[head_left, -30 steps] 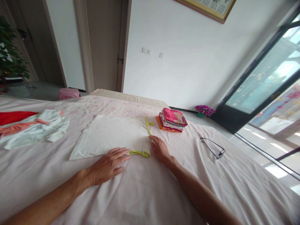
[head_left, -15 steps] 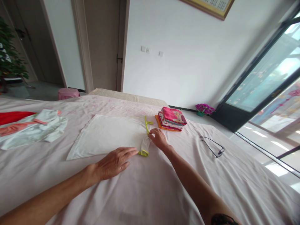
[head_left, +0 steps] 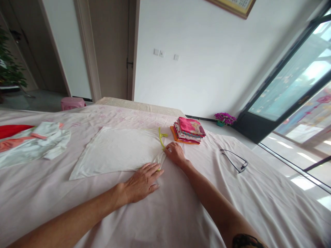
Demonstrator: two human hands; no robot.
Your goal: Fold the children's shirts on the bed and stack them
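A white shirt (head_left: 116,151) with yellow-green trim lies flat on the pink bedsheet. My left hand (head_left: 143,182) rests with its fingers spread over the shirt's near sleeve, covering most of the sleeve's trimmed cuff. At the neckline edge, my right hand (head_left: 175,153) has its fingers closed on the shirt's shoulder corner, by the yellow-green trim. Just beyond the right hand stands a stack of folded clothes (head_left: 190,131), with a bright pink piece on top.
Rumpled white and coral clothing (head_left: 49,137) lies at the left beside a red garment (head_left: 14,131). Eyeglasses (head_left: 241,167) rest on the bedsheet (head_left: 160,224) at the right. A pink stool (head_left: 73,103) stands past the bed's far edge.
My left hand has moved right and come down on the sleeve, which now lies flatter under the fingers. My right hand has stayed almost in place at the shoulder corner.
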